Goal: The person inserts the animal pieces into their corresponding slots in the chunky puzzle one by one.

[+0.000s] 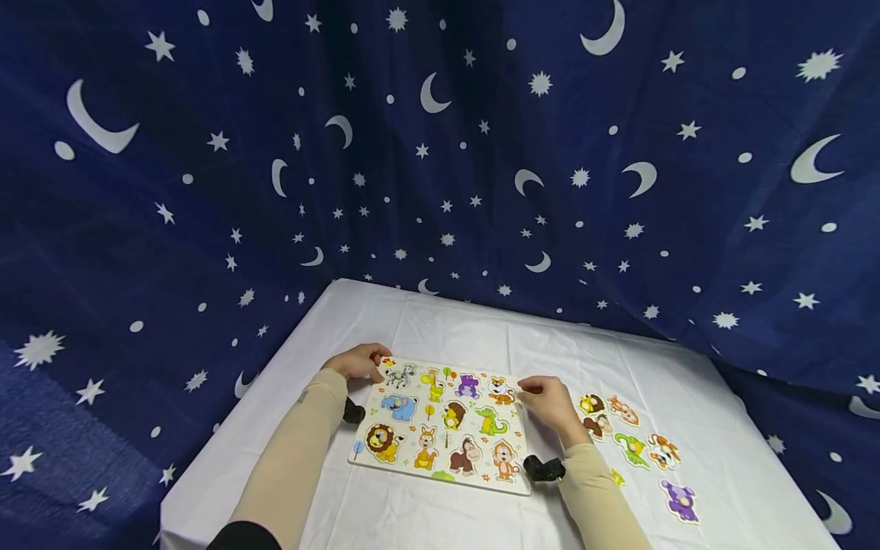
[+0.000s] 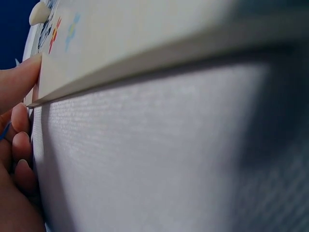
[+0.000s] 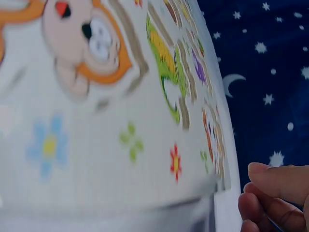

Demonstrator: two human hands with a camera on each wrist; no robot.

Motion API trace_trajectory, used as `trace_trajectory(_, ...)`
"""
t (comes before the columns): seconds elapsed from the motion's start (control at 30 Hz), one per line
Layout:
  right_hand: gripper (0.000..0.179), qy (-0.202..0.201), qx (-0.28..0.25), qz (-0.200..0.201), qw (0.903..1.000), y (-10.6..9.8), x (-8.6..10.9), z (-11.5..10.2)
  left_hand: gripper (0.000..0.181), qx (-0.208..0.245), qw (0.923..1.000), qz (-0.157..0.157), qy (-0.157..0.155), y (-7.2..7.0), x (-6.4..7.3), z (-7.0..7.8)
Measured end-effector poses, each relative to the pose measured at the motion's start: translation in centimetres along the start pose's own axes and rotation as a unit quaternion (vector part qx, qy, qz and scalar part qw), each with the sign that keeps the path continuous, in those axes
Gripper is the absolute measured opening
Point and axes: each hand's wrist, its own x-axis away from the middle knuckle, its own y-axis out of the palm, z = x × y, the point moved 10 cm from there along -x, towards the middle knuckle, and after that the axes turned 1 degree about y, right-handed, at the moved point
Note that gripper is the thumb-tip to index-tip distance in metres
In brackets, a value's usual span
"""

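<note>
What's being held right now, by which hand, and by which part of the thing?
The left hand holds the puzzle board by its far left corner. The right hand appears to hold nothing.

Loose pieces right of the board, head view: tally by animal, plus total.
Monkeys: 2 (orange monkey, brown monkey)
Hedgehog: 1
Crocodile: 1
Tiger: 1
Purple animal: 1
Yellow piece, partly hidden by the right sleeve, animal unclear: 1
Total: 7 visible
</note>
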Motion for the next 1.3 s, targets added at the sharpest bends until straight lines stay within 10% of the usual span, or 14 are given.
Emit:
trace_trajectory(0.63,0.025,0.050,0.077,0.033,0.9953,-4.3,0.3,4.7,0.054,-0.006,1.0000,0.005,-0.005,-0.1,-0.4,0.3)
trace_trajectory(1.3,0.013,0.065,0.071,-0.010,0.9953,-3.8,1.0,6.2,0.054,0.007,0.9999,0.011,0.003,0.0,0.4,0.0)
